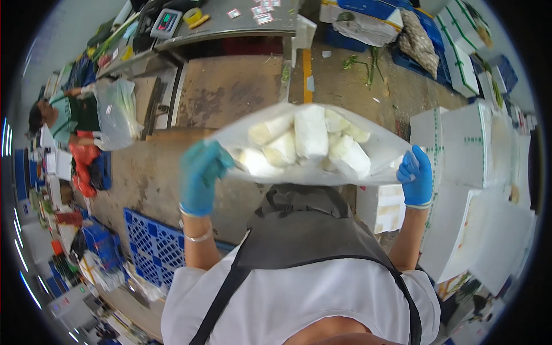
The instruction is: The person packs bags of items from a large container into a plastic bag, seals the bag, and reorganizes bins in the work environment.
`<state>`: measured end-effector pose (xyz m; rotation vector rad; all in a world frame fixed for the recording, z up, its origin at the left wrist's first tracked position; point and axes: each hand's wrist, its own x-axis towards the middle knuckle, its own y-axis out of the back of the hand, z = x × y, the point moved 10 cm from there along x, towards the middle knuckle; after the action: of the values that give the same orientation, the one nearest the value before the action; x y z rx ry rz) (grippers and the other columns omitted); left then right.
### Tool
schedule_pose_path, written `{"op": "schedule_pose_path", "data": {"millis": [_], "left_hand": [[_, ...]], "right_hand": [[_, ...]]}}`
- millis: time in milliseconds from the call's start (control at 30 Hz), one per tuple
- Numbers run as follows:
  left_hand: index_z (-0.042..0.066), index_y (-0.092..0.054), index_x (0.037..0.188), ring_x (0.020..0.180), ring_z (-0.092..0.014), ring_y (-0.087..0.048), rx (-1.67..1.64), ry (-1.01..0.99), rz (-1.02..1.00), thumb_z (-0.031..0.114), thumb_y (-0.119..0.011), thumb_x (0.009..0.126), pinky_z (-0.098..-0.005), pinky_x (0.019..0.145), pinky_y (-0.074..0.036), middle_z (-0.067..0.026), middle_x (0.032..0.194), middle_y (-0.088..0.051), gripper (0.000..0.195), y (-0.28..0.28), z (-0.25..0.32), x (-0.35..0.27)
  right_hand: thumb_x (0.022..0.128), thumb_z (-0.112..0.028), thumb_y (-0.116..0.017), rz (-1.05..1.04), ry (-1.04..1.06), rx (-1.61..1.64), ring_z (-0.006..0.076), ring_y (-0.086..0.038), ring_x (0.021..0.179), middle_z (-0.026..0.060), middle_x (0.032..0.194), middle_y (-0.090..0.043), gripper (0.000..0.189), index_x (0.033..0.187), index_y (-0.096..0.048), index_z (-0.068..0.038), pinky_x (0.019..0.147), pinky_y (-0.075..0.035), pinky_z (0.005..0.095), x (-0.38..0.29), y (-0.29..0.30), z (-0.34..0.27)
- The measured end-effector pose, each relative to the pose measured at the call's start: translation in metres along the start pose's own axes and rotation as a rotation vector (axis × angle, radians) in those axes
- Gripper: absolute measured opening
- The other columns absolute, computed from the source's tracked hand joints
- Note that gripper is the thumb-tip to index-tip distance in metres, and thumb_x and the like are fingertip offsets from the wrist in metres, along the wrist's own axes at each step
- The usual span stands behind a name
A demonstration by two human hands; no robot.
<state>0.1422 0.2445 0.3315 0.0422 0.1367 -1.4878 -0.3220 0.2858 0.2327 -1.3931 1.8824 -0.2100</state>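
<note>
A translucent plastic bag (pixel 388 161) is stretched wide between my two gloved hands, in front of my dark apron. My left hand (pixel 205 177), in a blue-green glove and somewhat blurred, grips the bag's edge at the left. At the other end my right hand (pixel 415 177), in a blue glove, has its fingers closed on the bag's corner. Several thick white vegetable chunks (pixel 311 131), with cut ends showing, lie inside the bag; their exact kind cannot be told.
A metal table (pixel 241 23) with a digital scale (pixel 166 22) and yellow tape (pixel 192 16) stands ahead. White foam boxes (pixel 461 142) are stacked at the right. A blue plastic pallet (pixel 153 246) lies at the left. Beyond it, a co-worker (pixel 64 114) holds a bag of long vegetables.
</note>
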Motion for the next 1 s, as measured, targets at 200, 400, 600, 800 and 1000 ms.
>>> {"op": "schedule_pose_path", "data": {"millis": [200, 400, 600, 800, 1000], "left_hand": [[-0.001, -0.063, 0.08, 0.049, -0.004, -0.03, -0.117, -0.115, 0.26, 0.022, -0.052, 0.095, -0.0223, 0.051, -0.029, 0.0072, 0.052, -0.034, 0.03, 0.124, 0.041, 0.135], [-0.002, -0.063, 0.08, 0.049, -0.003, -0.031, -0.048, -0.07, 0.278, 0.019, -0.056, 0.092, -0.0229, 0.05, -0.031, 0.0062, 0.054, -0.038, 0.025, 0.202, 0.017, 0.248], [-0.002, -0.065, 0.084, 0.05, -0.006, -0.037, 0.038, 0.086, 0.395, 0.018, -0.055, 0.091, -0.0219, 0.051, -0.036, 0.0024, 0.059, -0.045, 0.024, 0.269, -0.036, 0.299], [-0.003, -0.066, 0.087, 0.057, -0.009, -0.047, 0.162, 0.122, 0.366, 0.02, -0.055, 0.093, -0.0236, 0.056, -0.04, -0.0005, 0.063, -0.053, 0.026, 0.28, -0.054, 0.349], [0.002, -0.069, 0.092, 0.069, -0.008, -0.053, 0.235, 0.14, 0.416, 0.019, -0.056, 0.093, -0.0221, 0.069, -0.042, -0.0041, 0.089, -0.069, 0.021, 0.275, -0.065, 0.369]], "right_hand": [[0.091, -0.023, -0.057, -0.168, -0.159, -0.143, 0.0074, -0.041, 0.057, -0.0005, 0.075, -0.054, 0.013, 0.093, -0.057, -0.01, 0.048, -0.032, 0.0205, 0.118, -0.187, 0.058], [0.089, -0.024, -0.06, -0.42, -0.417, -0.157, 0.0065, -0.038, 0.048, -0.0018, 0.064, -0.049, 0.019, 0.08, -0.059, -0.007, 0.042, -0.028, 0.0224, 0.244, -0.29, 0.152], [0.089, -0.021, -0.059, -0.363, -0.362, -0.273, 0.0057, -0.039, 0.048, -0.0014, 0.064, -0.051, 0.014, 0.081, -0.058, -0.009, 0.042, -0.029, 0.0209, 0.306, -0.372, 0.169], [0.089, -0.023, -0.06, -0.476, -0.574, -0.387, 0.005, -0.04, 0.047, -0.0045, 0.058, -0.045, 0.018, 0.082, -0.061, -0.007, 0.041, -0.03, 0.0212, 0.355, -0.395, 0.206], [0.089, -0.022, -0.06, -0.582, -0.554, -0.461, 0.0086, -0.052, 0.061, 0.0004, 0.069, -0.056, 0.02, 0.092, -0.064, -0.003, 0.057, -0.042, 0.0221, 0.381, -0.406, 0.223]]}}
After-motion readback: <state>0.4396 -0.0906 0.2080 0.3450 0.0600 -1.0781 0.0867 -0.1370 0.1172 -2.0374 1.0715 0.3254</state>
